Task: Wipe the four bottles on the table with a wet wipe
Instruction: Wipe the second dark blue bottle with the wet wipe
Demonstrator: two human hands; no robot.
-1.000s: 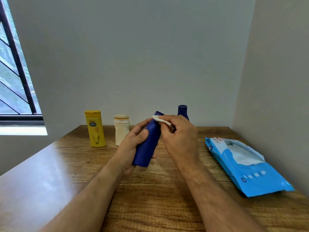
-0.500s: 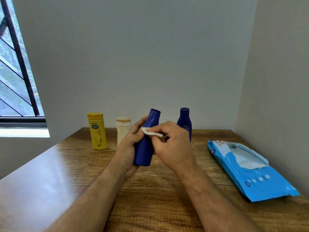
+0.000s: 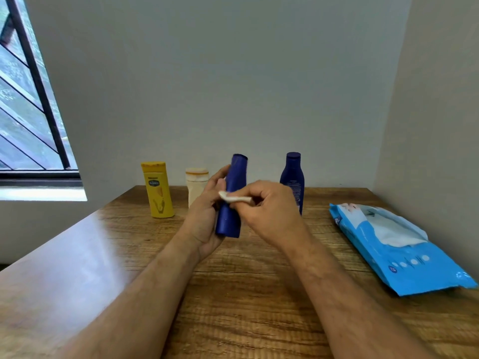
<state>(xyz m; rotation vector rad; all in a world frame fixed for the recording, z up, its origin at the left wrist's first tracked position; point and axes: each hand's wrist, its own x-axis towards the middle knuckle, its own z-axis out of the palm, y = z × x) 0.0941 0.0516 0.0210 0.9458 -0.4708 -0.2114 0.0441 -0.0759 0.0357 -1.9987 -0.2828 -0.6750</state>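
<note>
Head camera view: the left hand [image 3: 204,216] is wrapped around a dark blue bottle [image 3: 231,200], holding it nearly upright above the wooden table [image 3: 259,294]. The right hand [image 3: 269,211] pinches a folded white wet wipe [image 3: 234,198] against the bottle's side. Behind stand a yellow bottle [image 3: 157,189], a cream bottle [image 3: 196,186] and a second dark blue bottle [image 3: 294,181]. A blue wipes pack [image 3: 404,252] lies to the right. A wet surface could likely let the held bottle slip.

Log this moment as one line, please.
left hand holds blue bottle | right hand rubs wet wipe on it | three bottles standing
</note>
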